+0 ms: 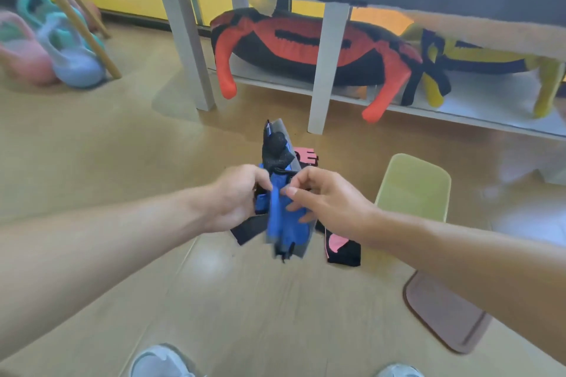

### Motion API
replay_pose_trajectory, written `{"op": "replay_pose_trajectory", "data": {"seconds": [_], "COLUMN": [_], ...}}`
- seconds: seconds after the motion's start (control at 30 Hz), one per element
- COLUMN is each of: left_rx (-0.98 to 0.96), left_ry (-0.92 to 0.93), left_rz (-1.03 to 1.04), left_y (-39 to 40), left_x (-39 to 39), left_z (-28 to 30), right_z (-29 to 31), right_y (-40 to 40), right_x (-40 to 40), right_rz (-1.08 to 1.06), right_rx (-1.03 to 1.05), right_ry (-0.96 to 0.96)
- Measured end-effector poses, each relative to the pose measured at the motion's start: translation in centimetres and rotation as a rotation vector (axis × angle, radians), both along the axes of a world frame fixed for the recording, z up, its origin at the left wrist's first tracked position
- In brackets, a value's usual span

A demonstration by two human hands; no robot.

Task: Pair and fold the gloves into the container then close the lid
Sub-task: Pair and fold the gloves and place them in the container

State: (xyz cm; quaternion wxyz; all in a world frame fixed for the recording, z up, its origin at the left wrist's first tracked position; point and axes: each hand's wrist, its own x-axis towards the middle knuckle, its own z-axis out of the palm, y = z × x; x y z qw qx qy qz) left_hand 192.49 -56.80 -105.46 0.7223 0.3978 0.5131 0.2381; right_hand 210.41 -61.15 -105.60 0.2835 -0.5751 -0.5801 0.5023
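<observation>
Head view showed both hands, left hand (235,196) and right hand (321,196), pinching the blue gloves (283,217) mid-frame, long axis vertical, container (413,187) nearer the right.

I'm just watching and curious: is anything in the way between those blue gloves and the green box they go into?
Nothing visible blocks the way. Both hands, left and right, hold the blue gloves in the air, and the green box sits open on the floor just to their right. Its lid lies beside it, not on it.
</observation>
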Motion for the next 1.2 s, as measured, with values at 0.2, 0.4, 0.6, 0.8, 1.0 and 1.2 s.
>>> {"op": "replay_pose_trajectory", "data": {"seconds": [0.2, 0.4, 0.6, 0.8, 1.0, 1.2], "left_rx": [-0.032, -0.033, -0.115, -0.034, -0.002, -0.027], "left_ry": [-0.004, 0.088, 0.163, 0.271, 0.171, 0.380], "left_rz": [0.009, -0.027, -0.114, 0.029, -0.118, 0.040], "left_y": [0.0, 0.1, -0.5, 0.3, 1.3, 0.9], "left_x": [0.1, 0.0, -0.2, -0.8, -1.8, -1.2], "left_z": [-1.6, -3.5, -4.8, -5.1, -3.7, -4.0], "right_z": [-1.6, -2.7, -4.5, -5.1, -4.2, -5.0], "right_y": [-0.3, 0.3, 0.0, 0.0, -0.2, -0.3], "right_x": [-0.7, 0.5, 0.8, 1.7, 1.7, 1.2], "right_rz": [-0.079, -0.139, 0.052, 0.133, 0.094, -0.053], "right_rx": [0.074, 0.067, -0.144, -0.403, -0.447, 0.032], "right_ry": [-0.025, -0.402, -0.221, -0.082, 0.140, -0.181]}}
